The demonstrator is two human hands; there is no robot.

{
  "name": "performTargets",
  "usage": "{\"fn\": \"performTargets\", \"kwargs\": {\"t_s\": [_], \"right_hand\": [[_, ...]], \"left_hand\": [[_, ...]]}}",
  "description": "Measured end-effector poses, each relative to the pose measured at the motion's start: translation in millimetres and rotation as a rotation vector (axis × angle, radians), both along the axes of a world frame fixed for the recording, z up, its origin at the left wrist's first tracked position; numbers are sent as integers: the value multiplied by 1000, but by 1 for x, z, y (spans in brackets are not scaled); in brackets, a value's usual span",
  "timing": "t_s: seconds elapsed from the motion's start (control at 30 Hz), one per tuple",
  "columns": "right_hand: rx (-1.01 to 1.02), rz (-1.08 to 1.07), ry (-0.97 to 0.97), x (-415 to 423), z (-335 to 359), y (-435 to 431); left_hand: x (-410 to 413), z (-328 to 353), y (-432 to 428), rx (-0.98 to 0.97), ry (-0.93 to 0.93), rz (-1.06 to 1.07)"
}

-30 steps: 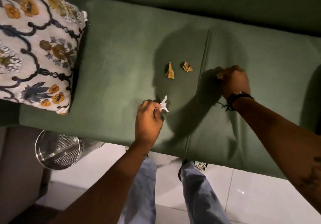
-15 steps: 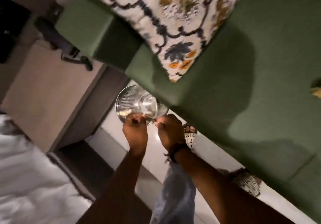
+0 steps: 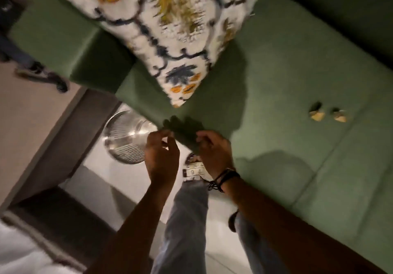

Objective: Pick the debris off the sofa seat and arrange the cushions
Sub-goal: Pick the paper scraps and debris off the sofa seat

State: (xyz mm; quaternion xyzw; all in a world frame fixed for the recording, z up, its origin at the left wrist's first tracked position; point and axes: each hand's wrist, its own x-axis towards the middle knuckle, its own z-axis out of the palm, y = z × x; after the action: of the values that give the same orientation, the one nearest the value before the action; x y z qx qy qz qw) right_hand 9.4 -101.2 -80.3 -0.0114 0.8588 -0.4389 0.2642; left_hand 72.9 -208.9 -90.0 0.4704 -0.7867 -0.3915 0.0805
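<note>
Two tan crumpled scraps lie side by side on the green sofa seat, right of centre near a seam. A floral cushion, white with blue and orange flowers, rests on the seat's left end, one corner pointing at me. My left hand hovers beside the rim of a perforated metal bin, fingers apart and nothing in them. My right hand, with dark wrist bands, is at the seat's front edge, fingers loosely curled, no debris visible in it.
The bin stands on pale floor tiles just in front of the sofa's left end. My legs in light trousers and a patterned sandal are below the hands. A beige surface lies at left, white fabric at bottom left.
Both hands carried picked-up scraps from the seat to the bin, then drew back from the bin toward the sofa edge and loosened. The view swung back right, showing the two tan scraps again.
</note>
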Motion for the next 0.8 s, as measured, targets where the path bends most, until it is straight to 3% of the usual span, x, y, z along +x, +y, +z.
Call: {"fn": "performTargets", "kwargs": {"t_s": [0.13,0.27,0.33,0.47,0.63,0.8], "right_hand": [[223,-67,403,-81,17,115],[619,-158,373,-144,0,225],[651,-218,312,-162,-10,254],[565,-128,246,-174,-31,272],[502,-125,260,-176,-35,260],[277,-182,187,-116,-6,204]], "left_hand": [[-70,13,88,64,99,-380],[-151,-3,178,138,59,-672],[-184,-13,217,130,-17,-746],[-217,-30,265,-1,-98,-826],[-216,-19,266,5,-86,-687],[-144,14,204,53,89,-350]]}}
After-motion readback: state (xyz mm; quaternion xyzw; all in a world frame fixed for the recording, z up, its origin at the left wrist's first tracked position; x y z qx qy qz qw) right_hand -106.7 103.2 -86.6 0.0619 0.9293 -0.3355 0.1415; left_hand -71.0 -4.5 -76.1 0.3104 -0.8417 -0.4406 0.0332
